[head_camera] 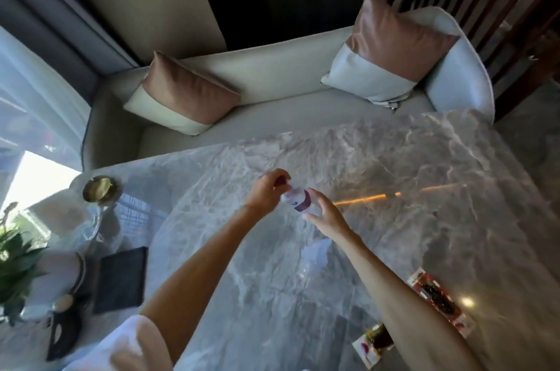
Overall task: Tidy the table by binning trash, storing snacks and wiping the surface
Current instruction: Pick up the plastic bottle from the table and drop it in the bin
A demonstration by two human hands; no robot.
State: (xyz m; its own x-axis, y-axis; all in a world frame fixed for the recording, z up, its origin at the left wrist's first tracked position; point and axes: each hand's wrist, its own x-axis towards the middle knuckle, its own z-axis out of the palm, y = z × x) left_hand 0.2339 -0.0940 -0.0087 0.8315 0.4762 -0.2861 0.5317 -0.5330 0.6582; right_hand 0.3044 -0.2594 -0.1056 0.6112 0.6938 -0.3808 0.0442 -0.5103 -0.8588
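Above the middle of the grey marble table [394, 177] I hold a small white and purple packet [295, 199] between both hands. My left hand [266, 189] pinches its left end, and something reddish shows at the fingertips. From the right, my right hand [324, 213] cups the packet with thumb and fingers loosely around it. Two red and white snack packets lie at the near right, one [439, 299] beside my right forearm and one [374, 343] partly under it. A faint clear plastic piece [313, 254] lies between my arms.
At the table's left end stand a brass bowl [100, 189], a dark flat tray [119, 276], a glass vase and a green plant [15, 255]. A pale sofa [272, 74] with two pink and white cushions runs along the far side.
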